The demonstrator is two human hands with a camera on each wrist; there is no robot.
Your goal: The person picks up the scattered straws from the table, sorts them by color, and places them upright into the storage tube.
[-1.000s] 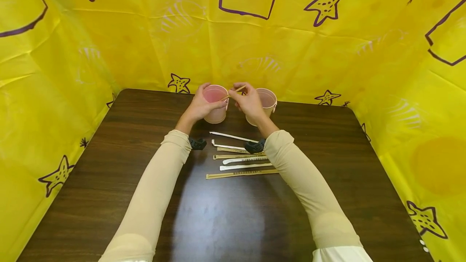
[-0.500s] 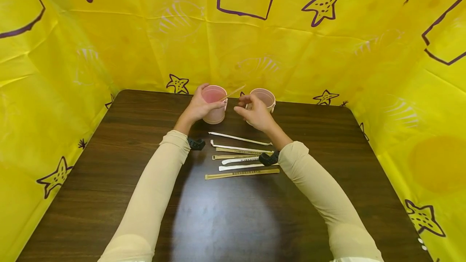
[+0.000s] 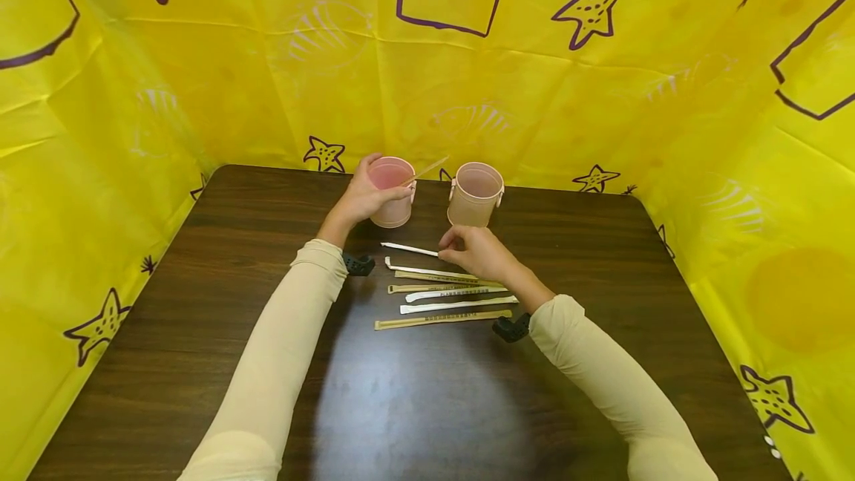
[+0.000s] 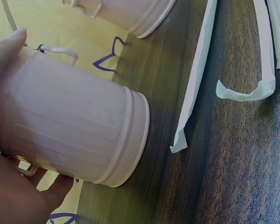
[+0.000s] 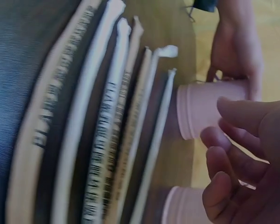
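Note:
My left hand (image 3: 364, 195) grips a small pink bucket (image 3: 394, 214) near its rim, thumb in front and fingers behind, the bucket (image 4: 74, 116) standing upright on the table. A tan paper-wrapped straw (image 3: 430, 168) leans out of it to the right. My right hand (image 3: 476, 251) hovers over the right end of the farthest white wrapped straw (image 3: 407, 248). In the right wrist view its fingers hang loosely curled, holding nothing. A second pink bucket (image 3: 476, 203) with side handles stands just behind my right hand.
Several white and tan wrapped straws lie side by side on the dark wooden table (image 3: 254, 243), among them a tan straw (image 3: 441, 320) nearest me. A yellow patterned cloth (image 3: 267, 95) hangs behind the table and along both sides.
My right hand has let go of the tan straw, leaving it leaning in the left bucket. It has come back toward me, over the farthest white straw. My left hand stays on its bucket.

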